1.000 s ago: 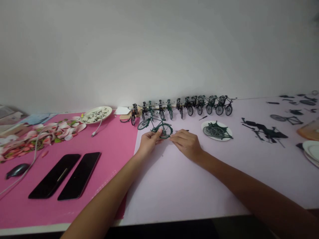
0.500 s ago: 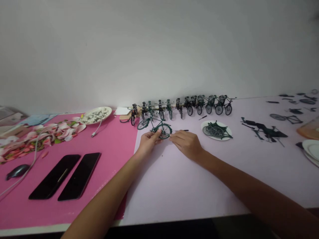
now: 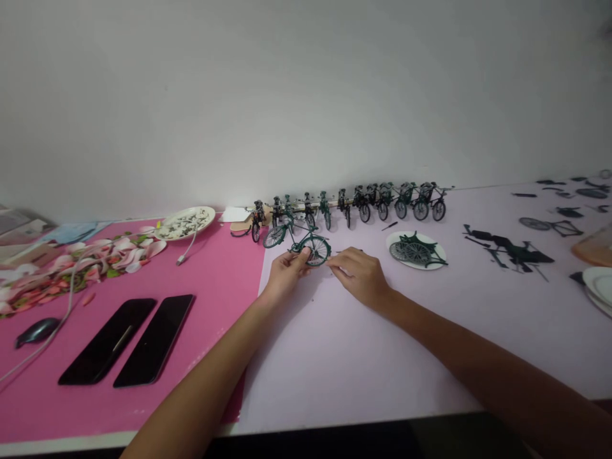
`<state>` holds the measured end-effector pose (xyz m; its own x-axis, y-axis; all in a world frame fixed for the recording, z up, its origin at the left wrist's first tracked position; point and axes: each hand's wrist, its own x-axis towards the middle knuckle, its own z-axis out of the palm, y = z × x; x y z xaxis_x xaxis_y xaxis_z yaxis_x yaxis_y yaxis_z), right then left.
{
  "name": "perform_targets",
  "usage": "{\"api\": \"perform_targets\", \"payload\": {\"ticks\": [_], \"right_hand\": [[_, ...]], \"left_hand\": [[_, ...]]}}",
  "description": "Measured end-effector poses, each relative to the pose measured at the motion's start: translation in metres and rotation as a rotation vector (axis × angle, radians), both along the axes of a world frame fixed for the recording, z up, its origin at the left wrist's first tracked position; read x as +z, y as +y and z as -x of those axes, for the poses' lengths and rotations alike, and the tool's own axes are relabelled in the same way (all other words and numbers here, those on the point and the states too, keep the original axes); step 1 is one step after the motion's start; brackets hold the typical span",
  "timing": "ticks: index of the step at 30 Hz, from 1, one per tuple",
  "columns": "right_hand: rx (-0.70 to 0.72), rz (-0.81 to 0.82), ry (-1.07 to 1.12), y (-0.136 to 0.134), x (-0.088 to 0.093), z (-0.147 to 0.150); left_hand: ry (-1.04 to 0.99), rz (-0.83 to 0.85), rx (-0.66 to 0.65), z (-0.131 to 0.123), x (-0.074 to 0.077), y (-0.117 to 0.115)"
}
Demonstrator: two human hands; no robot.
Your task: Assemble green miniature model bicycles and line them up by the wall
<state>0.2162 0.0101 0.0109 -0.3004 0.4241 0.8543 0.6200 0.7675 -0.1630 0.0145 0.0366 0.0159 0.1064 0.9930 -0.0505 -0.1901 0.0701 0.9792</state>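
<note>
A small dark green model bicycle (image 3: 299,243) is tilted above the lilac half of the table, one wheel toward me and the other to the far left. My left hand (image 3: 287,273) grips it near the closer wheel, thumb on top. Close to the right edge of that wheel, my right hand (image 3: 359,274) has its thumb and fingertips pinched together. Whatever those fingertips hold is too small to make out. Partly behind the right hand lies a thin dark tool, mostly hidden.
Several finished model bicycles (image 3: 382,203) stand in a row by the wall. A white plate (image 3: 440,238) holds wheels and frames; dark parts (image 3: 509,248) lie to its right. Two phones (image 3: 155,341), a mouse (image 3: 38,333), petals (image 3: 95,261) and another plate (image 3: 208,213) are on the pink side.
The view has shifted very slightly. My right fingertips stay beside the wheel, with the hand's pose a little altered. My left hand keeps its hold on the model bicycle.
</note>
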Motion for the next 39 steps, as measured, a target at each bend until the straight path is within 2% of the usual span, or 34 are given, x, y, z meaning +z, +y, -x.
{"api": "perform_targets", "payload": {"ticks": [4,12,20,26,32,35,39], "right_hand": [[0.014,-0.011,0.040,-0.003,0.004,0.003],[0.016,0.078,0.105,-0.004,0.002,0.002],[0.018,0.054,0.069,-0.002,0.001,0.003],[0.077,0.116,0.035,0.002,-0.005,0.002],[0.200,0.131,0.030,0.004,-0.004,0.001],[0.130,0.181,0.048,0.005,-0.001,-0.003],[-0.101,0.328,-0.026,0.013,-0.001,-0.015]], "left_hand": [[0.014,-0.005,0.008,-0.001,0.002,-0.001],[0.065,-0.043,0.015,-0.003,0.002,-0.002],[0.030,-0.016,0.056,-0.003,0.001,-0.003],[-0.017,-0.014,0.034,-0.004,0.003,-0.005],[0.047,-0.072,0.030,-0.006,0.001,-0.005],[0.064,-0.072,0.081,-0.006,0.001,-0.003],[0.059,-0.054,0.141,-0.005,0.002,0.000]]}}
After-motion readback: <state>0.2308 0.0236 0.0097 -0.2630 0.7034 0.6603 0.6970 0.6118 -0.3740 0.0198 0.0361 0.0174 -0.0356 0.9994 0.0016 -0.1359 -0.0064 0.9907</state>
